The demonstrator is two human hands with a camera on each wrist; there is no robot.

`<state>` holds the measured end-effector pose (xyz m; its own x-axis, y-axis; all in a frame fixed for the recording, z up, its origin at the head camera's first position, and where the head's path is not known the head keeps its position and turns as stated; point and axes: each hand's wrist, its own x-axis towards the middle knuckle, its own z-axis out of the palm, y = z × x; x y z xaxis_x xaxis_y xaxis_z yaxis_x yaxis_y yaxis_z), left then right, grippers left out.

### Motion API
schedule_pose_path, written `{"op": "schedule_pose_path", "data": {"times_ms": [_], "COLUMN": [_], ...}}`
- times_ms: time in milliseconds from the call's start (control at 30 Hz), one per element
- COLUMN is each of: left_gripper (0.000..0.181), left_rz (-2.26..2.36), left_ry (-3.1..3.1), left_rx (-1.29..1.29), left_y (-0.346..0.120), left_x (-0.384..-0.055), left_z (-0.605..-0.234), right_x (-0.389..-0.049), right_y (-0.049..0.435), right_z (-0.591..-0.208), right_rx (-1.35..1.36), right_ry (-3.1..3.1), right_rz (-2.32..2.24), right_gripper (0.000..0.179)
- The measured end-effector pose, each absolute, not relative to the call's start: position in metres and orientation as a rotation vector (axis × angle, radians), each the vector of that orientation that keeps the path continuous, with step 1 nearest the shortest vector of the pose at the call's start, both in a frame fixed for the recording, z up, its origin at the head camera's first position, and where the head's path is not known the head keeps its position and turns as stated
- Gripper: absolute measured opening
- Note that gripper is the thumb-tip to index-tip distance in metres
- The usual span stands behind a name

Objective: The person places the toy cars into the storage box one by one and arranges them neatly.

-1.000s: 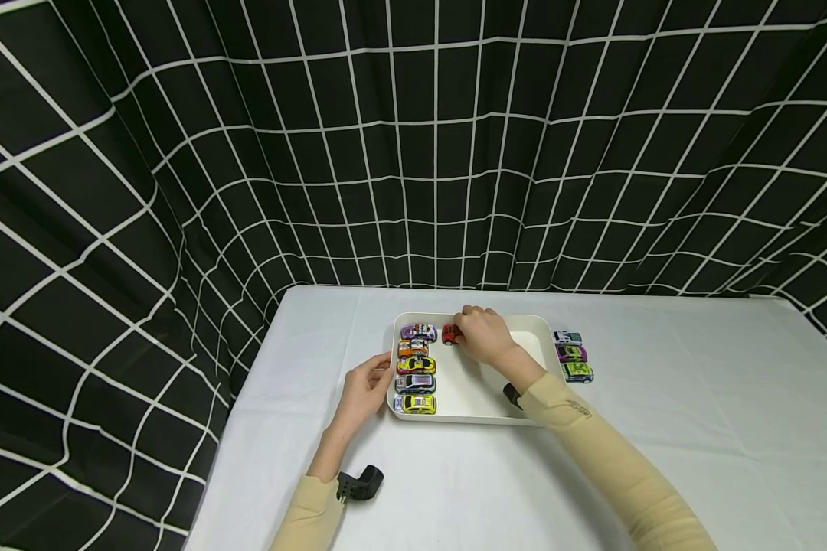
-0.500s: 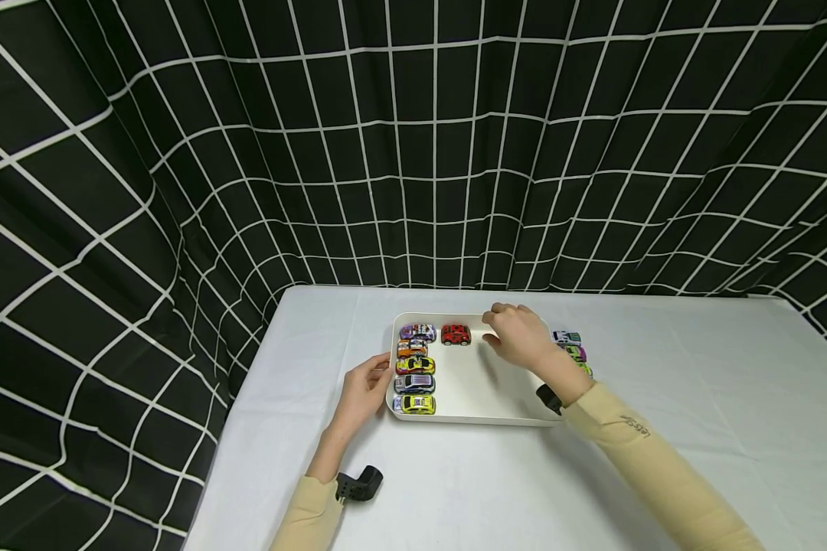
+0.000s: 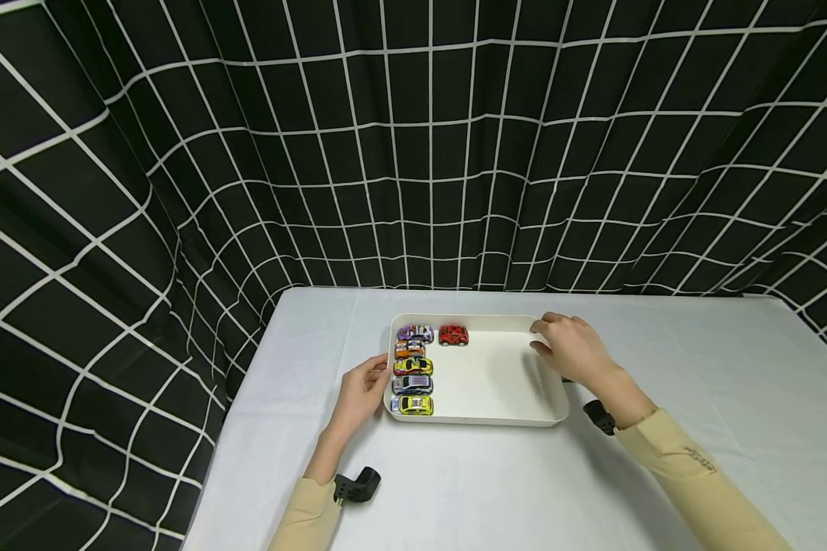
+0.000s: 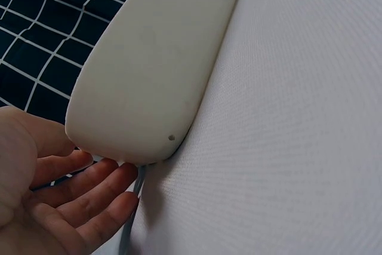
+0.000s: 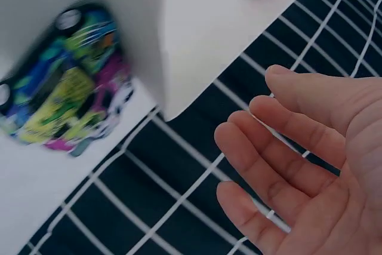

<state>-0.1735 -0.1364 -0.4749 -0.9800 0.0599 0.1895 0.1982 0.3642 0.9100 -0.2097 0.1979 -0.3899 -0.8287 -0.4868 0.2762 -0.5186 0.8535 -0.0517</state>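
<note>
A white tray (image 3: 492,379) lies on the table. Inside it, a red toy car (image 3: 453,335) with black spots stands by the back wall. My left hand (image 3: 361,390) is at the tray's left side, and in the left wrist view its extended fingers rest against the tray's end wall (image 4: 131,106). Over the tray's back right corner is my right hand (image 3: 575,348), holding nothing, its fingers loosely bent. Beyond the tray's right wall, a blurred green and yellow toy car (image 5: 65,94) shows in the right wrist view, with a magenta one (image 5: 110,82) beside it. The right hand and forearm hide these cars in the head view.
Along the tray's left wall several toy cars stand in a column: purple (image 3: 416,333), orange (image 3: 410,350), yellow and red (image 3: 413,366), silver (image 3: 412,385) and yellow (image 3: 412,405). A white cloth (image 3: 469,482) covers the table. A black gridded curtain (image 3: 413,153) hangs behind.
My right hand has let go of the red toy car and moved right, across the tray to its right rim. The left hand stays at the tray's left side.
</note>
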Motion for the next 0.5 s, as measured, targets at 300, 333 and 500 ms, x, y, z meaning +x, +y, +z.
{"op": "schedule_pose_path", "data": {"times_ms": [300, 333, 500], "left_gripper": [0.033, 0.033, 0.032], "left_rz": [-1.735, -1.743, -1.718], "left_ry": [-2.435, -2.426, -2.445], "left_rx": [-0.258, -0.26, -0.256], "left_y": [-0.136, -0.136, -0.137], "left_x": [-0.174, -0.174, -0.174], "left_z": [-0.478, -0.478, -0.477], "right_x": [-0.199, -0.199, -0.195], "right_y": [0.235, 0.239, 0.253], "right_z": [-0.396, -0.397, -0.403], "right_rx": [0.686, 0.688, 0.704], "right_ry": [-2.798, -2.797, -2.814], "right_rz": [0.247, 0.261, 0.308], "right_gripper": [0.015, 0.014, 0.012]}}
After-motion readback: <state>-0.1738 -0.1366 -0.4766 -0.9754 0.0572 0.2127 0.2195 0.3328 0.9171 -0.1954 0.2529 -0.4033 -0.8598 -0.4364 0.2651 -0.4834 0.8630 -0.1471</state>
